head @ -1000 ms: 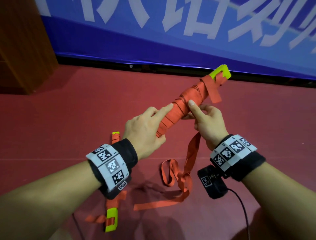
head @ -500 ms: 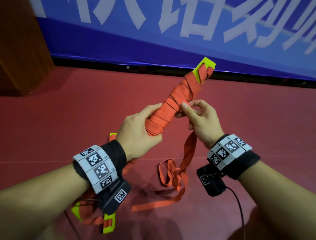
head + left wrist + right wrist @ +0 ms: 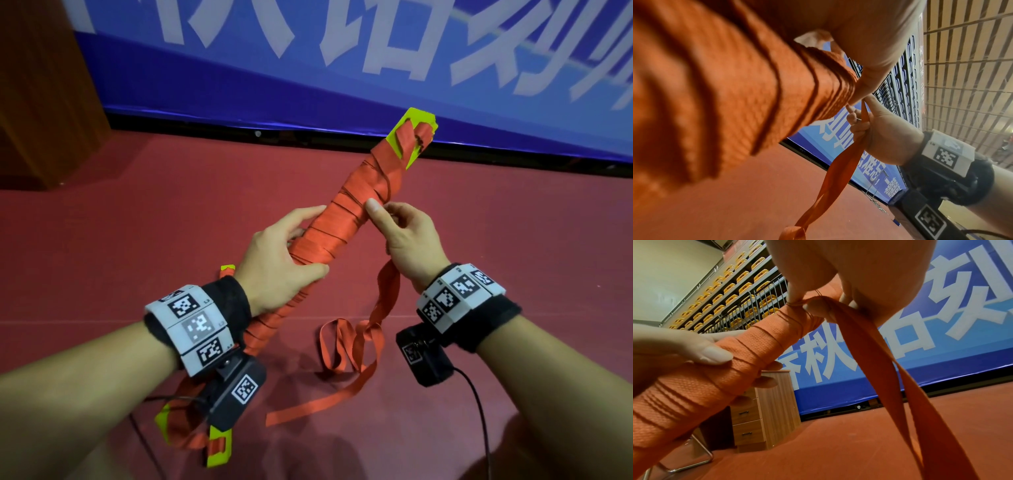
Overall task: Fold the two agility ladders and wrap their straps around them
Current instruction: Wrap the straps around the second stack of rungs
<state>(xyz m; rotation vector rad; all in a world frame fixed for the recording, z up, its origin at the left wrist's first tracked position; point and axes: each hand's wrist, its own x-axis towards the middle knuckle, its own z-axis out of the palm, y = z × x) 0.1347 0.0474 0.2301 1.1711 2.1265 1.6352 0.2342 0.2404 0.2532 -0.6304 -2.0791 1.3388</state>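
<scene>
Fingers and thumb of the left hand (image 3: 284, 260) curl round the middle of the folded ladder bundle (image 3: 346, 219), holding it tilted in the air above the red floor (image 3: 513, 222). Just beside it, the right hand (image 3: 407, 240) pinches the loose orange strap (image 3: 387, 294) against the bundle's wrapped side; the strap's tail hangs down and lies looped on the floor. Behind the left wrist, a second ladder (image 3: 219, 448) lies on the floor. Beyond stands a blue banner (image 3: 342, 85).

My left hand (image 3: 284, 260) is wrapped round the bundled ladder (image 3: 346, 219), thumb underneath — my right hand (image 3: 407, 240) pinches the strap (image 3: 387, 298) against it, index finger up, both forearms raised.
</scene>
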